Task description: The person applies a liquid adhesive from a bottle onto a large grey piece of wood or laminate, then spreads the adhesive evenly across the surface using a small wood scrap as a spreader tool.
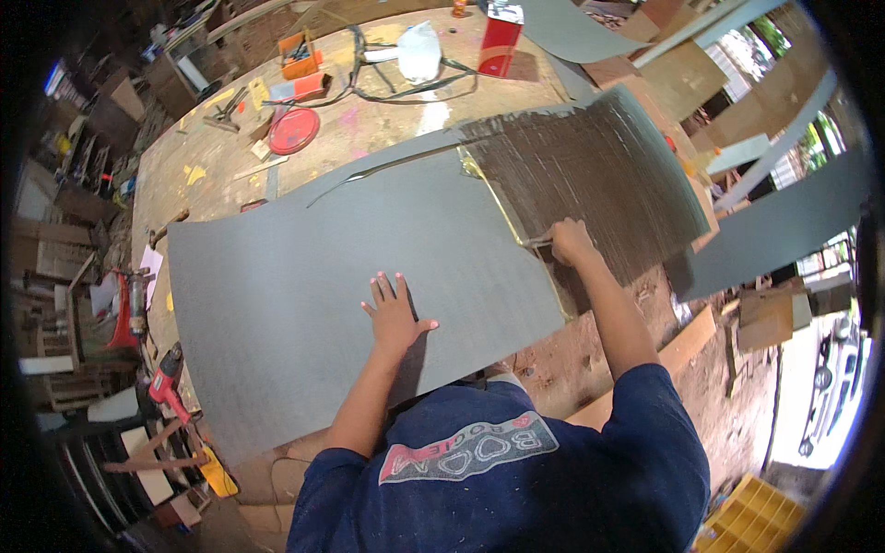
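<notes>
A large grey sheet lies before me, its left part curving up slightly. My left hand rests flat on it with the fingers spread, holding nothing. My right hand is closed around a thin flat tool, mostly hidden by the fingers. The tool's end touches a yellowish glue-like strip running along the grey sheet's right edge. Right of this strip is a dark brown, streaked, wet-looking surface with a grey-green border. A narrow dark strip lies along the far side of the grey sheet.
Farther back on the wooden worktable are a red metal can, a white plastic bag, a black cable, a red round lid and an orange box. A red heat gun hangs at the left edge.
</notes>
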A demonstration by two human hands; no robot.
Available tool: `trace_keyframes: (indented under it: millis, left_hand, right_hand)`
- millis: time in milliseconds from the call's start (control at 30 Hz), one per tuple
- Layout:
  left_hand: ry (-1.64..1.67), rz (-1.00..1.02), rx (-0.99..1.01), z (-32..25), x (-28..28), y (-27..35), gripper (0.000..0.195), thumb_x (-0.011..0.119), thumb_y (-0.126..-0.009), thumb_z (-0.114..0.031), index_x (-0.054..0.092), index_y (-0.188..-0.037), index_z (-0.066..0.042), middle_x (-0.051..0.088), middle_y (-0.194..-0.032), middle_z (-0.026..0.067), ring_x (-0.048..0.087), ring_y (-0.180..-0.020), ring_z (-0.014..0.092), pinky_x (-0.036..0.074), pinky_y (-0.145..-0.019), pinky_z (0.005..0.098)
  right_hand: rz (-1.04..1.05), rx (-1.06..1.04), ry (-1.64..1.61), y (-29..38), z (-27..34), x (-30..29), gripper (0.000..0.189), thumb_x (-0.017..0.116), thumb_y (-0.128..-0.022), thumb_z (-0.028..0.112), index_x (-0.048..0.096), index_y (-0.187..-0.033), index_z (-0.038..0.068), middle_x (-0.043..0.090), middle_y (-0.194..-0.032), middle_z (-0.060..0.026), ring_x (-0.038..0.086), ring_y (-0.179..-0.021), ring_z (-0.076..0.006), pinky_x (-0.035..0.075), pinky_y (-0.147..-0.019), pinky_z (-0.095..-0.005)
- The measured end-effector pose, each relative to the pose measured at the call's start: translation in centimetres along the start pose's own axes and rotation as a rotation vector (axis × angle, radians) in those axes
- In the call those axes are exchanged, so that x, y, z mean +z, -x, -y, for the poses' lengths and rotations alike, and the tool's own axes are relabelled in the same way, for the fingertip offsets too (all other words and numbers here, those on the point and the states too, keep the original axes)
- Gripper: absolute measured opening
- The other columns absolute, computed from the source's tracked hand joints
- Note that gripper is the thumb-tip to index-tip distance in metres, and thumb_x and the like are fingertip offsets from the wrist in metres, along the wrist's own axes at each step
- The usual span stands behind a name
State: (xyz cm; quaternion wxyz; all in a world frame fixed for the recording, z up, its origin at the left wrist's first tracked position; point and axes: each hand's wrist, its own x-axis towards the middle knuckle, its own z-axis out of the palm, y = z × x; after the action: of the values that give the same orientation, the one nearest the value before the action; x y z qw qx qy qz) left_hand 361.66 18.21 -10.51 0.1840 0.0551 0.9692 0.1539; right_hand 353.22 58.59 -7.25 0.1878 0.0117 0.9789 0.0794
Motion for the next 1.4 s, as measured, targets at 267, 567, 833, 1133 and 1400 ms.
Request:
trace_keyframes:
  millis: [267,567,833,1133,1400]
  left_hand:
    - [-0.026,0.001,0.052,0.5,0.1,1.0,0.131,0.086,-0.072,-0.067,0.024,-0.165,0.0,0.015,-0.171,0.0332,0.013,-0.16,0.05,0.025,-0.118,0.0765]
    - [-0.011,0.026,0.092,2.1,0.1,1.0,0.128,0.086,-0.074,-0.066,0.025,-0.165,0.0,0.016,-0.171,0.0331,0.013,-0.16,0.049,0.025,-0.12,0.0742]
    - [0.025,0.078,0.06,3.4,-0.5,0.1,0.117,0.089,-0.075,-0.055,0.032,-0.163,-0.003,0.02,-0.172,0.028,0.016,-0.161,0.044,0.026,-0.123,0.068]
    - [0.23,-0.121,-0.241,9.8,-0.4,3.6,0.108,0.094,-0.073,-0.04,0.04,-0.16,-0.007,0.024,-0.171,0.0262,0.019,-0.16,0.043,0.028,-0.128,0.0541]
    - [0.136,-0.127,-0.256,10.5,-0.6,3.0,0.114,0.096,-0.071,-0.041,0.036,-0.161,-0.005,0.021,-0.171,0.0288,0.019,-0.16,0.045,0.025,-0.128,0.0573]
  right_hand:
    - [0.017,0.044,0.031,16.3,-3.0,8.6,0.038,0.065,-0.084,0.005,0.084,-0.112,0.023,0.076,-0.106,-0.0161,0.069,-0.107,-0.0357,0.054,-0.092,-0.0475]
    - [-0.087,-0.064,-0.513,18.1,-1.1,0.3,0.04,0.062,-0.081,-0.001,0.081,-0.114,0.01,0.076,-0.106,-0.0223,0.073,-0.101,-0.0403,0.056,-0.09,-0.045]
    - [-0.422,-0.241,-0.494,-5.3,7.1,-7.5,0.039,0.06,-0.087,0.006,0.082,-0.116,0.018,0.076,-0.11,-0.0188,0.072,-0.102,-0.0384,0.054,-0.096,-0.0493]
    - [-0.35,-0.152,-0.059,-25.8,13.0,-11.4,0.02,0.067,-0.092,0.024,0.083,-0.1,0.014,0.078,-0.104,-0.0148,0.068,-0.115,-0.0343,0.052,-0.097,-0.0469]
    - [-0.134,-0.145,-0.045,-29.6,7.4,-7.5,0.022,0.066,-0.09,0.014,0.083,-0.104,0.014,0.077,-0.116,-0.0149,0.068,-0.12,-0.0343,0.051,-0.101,-0.0522]
